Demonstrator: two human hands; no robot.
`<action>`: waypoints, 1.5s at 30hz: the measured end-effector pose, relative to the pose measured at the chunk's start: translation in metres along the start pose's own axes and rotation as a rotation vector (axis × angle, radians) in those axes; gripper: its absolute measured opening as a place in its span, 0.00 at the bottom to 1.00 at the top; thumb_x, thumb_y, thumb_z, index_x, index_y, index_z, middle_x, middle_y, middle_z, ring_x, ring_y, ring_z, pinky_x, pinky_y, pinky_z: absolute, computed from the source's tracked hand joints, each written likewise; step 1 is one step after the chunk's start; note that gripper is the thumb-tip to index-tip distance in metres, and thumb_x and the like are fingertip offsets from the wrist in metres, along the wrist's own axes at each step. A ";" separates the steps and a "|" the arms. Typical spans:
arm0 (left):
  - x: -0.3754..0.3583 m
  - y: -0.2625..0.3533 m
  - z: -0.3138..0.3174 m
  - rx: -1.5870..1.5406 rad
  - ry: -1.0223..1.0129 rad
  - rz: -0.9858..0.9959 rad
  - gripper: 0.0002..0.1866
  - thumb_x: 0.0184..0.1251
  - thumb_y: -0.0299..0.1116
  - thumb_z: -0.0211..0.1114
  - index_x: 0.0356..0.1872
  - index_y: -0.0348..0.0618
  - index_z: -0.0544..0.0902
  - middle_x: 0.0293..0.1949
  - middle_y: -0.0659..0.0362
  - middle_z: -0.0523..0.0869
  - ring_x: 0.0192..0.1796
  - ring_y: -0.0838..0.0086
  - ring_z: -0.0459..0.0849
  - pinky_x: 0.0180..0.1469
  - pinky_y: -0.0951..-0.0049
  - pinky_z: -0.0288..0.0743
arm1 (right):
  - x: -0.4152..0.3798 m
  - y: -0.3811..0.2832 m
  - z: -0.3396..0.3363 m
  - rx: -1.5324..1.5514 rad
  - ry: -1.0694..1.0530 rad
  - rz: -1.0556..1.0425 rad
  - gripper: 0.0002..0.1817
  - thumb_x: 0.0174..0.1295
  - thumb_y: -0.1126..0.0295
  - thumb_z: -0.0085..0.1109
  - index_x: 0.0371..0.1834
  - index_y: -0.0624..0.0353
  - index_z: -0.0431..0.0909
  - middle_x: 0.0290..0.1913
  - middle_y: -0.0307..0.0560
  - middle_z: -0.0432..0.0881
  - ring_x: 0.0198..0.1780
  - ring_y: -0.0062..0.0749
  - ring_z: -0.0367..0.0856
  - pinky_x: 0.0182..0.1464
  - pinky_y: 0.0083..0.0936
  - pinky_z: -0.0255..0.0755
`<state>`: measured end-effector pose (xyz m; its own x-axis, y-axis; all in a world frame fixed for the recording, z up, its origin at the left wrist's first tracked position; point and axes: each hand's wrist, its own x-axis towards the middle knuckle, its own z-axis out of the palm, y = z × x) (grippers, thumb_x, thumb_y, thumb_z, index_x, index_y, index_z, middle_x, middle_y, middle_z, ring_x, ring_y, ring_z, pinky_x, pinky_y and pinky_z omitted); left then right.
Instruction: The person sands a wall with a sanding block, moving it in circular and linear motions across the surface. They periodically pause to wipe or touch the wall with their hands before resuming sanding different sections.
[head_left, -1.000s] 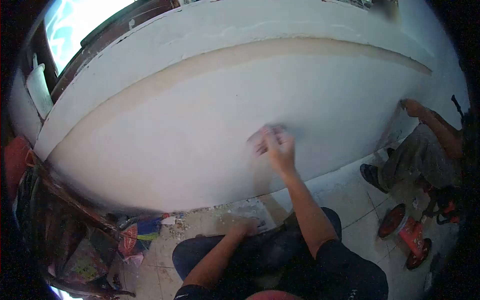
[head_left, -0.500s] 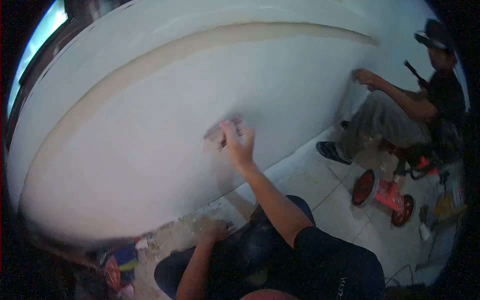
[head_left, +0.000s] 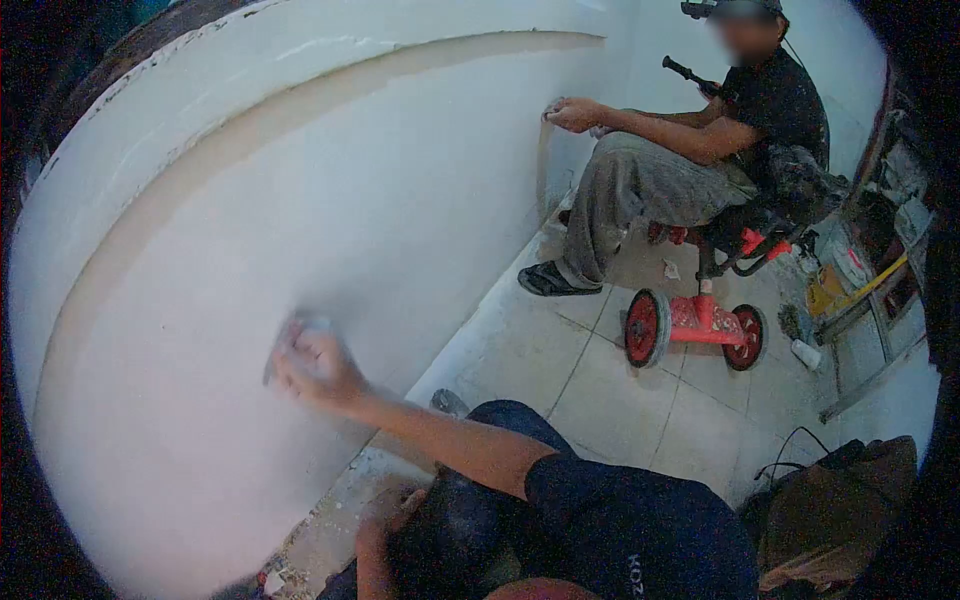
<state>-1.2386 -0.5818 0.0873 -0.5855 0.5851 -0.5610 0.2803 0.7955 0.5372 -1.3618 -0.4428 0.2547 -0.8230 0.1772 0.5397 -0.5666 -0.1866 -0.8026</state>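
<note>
My right hand is closed on a thin, flat greyish piece, which looks like sandpaper, against the white wall. Motion blur and my fingers hide most of that piece. A soft shadow falls on the wall around the hand. Low down near my knee is my left hand, dim and partly in shadow, so its fingers do not show clearly.
A co-worker sits on a red wheeled seat to the right, a hand at the wall. Tiles cover the floor. A ladder-like frame, a brown cloth-like heap and a white cup-like object lie right.
The view has swung to the right, bringing the co-worker and the seat further into it. My right hand has shifted left and lower along the wall, still holding the flat piece.
</note>
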 end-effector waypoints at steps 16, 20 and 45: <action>0.016 -0.037 0.024 0.014 0.152 0.233 0.31 0.80 0.60 0.52 0.61 0.44 0.86 0.65 0.42 0.83 0.71 0.45 0.76 0.76 0.52 0.63 | 0.007 -0.015 -0.008 -0.010 -0.454 0.217 0.17 0.77 0.54 0.58 0.42 0.58 0.83 0.31 0.38 0.83 0.28 0.19 0.80 0.30 0.23 0.77; 0.023 -0.048 0.033 0.384 0.252 0.087 0.35 0.79 0.64 0.49 0.61 0.42 0.86 0.65 0.43 0.83 0.70 0.47 0.78 0.75 0.51 0.65 | 0.014 0.032 0.004 0.107 -0.012 -0.083 0.14 0.78 0.58 0.58 0.49 0.59 0.84 0.34 0.35 0.85 0.33 0.16 0.81 0.33 0.19 0.76; -0.019 -0.021 0.011 0.182 0.201 -0.151 0.31 0.74 0.66 0.56 0.63 0.53 0.83 0.58 0.51 0.89 0.58 0.49 0.87 0.65 0.48 0.78 | 0.043 -0.067 -0.011 0.055 0.159 0.101 0.19 0.75 0.57 0.63 0.32 0.60 0.87 0.25 0.35 0.82 0.25 0.15 0.75 0.27 0.21 0.65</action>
<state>-1.2248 -0.6079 0.0803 -0.7646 0.4297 -0.4803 0.2995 0.8968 0.3257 -1.3590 -0.4118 0.3288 -0.8614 0.3046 0.4064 -0.4861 -0.2627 -0.8335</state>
